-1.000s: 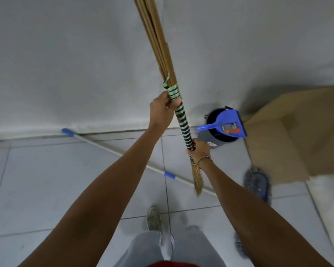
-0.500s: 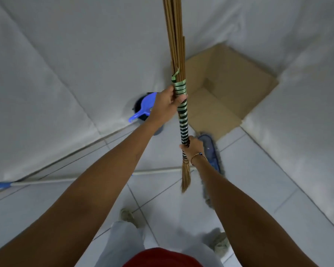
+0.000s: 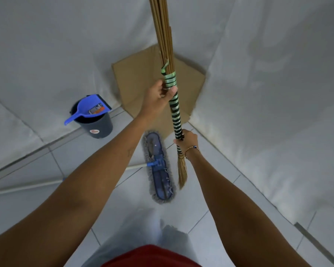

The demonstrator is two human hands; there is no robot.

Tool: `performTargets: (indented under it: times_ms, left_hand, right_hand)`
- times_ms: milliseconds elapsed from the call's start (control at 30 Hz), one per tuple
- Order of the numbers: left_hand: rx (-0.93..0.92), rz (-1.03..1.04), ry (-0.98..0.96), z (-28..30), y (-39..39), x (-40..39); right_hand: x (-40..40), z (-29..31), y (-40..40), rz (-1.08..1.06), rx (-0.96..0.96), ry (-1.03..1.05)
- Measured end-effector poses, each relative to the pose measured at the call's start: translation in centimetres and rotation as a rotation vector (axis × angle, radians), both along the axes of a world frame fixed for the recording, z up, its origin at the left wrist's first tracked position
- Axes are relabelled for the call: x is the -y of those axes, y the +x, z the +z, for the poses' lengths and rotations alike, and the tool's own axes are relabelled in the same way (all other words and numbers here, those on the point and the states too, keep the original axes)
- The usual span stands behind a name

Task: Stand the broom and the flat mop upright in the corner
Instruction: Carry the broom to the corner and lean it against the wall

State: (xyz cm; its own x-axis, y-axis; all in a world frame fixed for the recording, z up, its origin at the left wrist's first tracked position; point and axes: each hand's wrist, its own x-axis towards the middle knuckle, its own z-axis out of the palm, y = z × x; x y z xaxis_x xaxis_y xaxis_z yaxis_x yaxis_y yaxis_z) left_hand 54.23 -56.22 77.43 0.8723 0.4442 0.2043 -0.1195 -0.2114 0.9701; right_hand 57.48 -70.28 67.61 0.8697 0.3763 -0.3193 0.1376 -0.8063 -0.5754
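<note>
Since the earlier frames, view has swung further toward the corner: cardboard [image 3: 137, 78] now sits straight ahead behind the broom, bucket has shifted out to the left, mop head now fully visible between the arms. Grip on broom unchanged.

Broom [image 3: 175, 110] held near vertical, slight tilt, off the floor. Left hand [image 3: 159, 97] wrapped around the top of the green-striped wrapped section, thumb across the front. Right hand [image 3: 187, 138] closed around the lower end of the same wrap, bracelet on that wrist. Short tuft end hangs just below the right hand; long brown sticks run up past the left hand and out of frame top.

Flat mop [image 3: 159, 168] lies flat on the tiled floor [image 3: 210, 224], below and between the two hands, just left of the broom's hanging tuft. Its white pole runs off left, behind the left forearm.

Dark bucket [image 3: 98, 124] stands against the wall well left of the left hand, blue dustpan [image 3: 89, 109] resting on its rim, handle sticking out left.

Cardboard leans in the corner, beyond both hands.
</note>
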Motion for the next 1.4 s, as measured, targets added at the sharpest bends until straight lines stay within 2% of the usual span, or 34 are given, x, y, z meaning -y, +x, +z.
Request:
performTargets:
  times_ms: [233,433,567,667,800,1133,1400]
  left_hand:
    - [-0.001,-0.043,0.028,1.6,7.3,3.8]
    - [-0.011,-0.011,-0.027,-2.0,16.0,4.6]
    - [-0.021,0.003,0.011,-3.4,23.6,2.9]
    - [-0.045,0.011,-0.014,-3.0,29.8,0.9]
    - [-0.077,0.013,-0.024,-2.1,35.7,-3.1]
    - [-0.082,0.089,0.037,0.8,44.4,-13.4]
    - [-0.221,0.234,0.167,-3.9,54.3,-26.6]
  right_hand:
    - [4.0,0.7,6.1,-0.014,-0.011,0.083]
    - [5.7,-1.8,14.0,-0.078,-0.042,0.109]
    - [4.5,-3.0,22.3,-0.012,-0.044,0.061]
    - [1.7,-3.2,29.5,0.085,-0.069,0.004]
    - [-2.0,-2.9,35.9,0.192,-0.081,0.031]
    - [-14.3,-1.3,46.3,0.368,-0.099,0.109]
    - [-27.6,-5.5,56.6,0.463,-0.139,0.086]
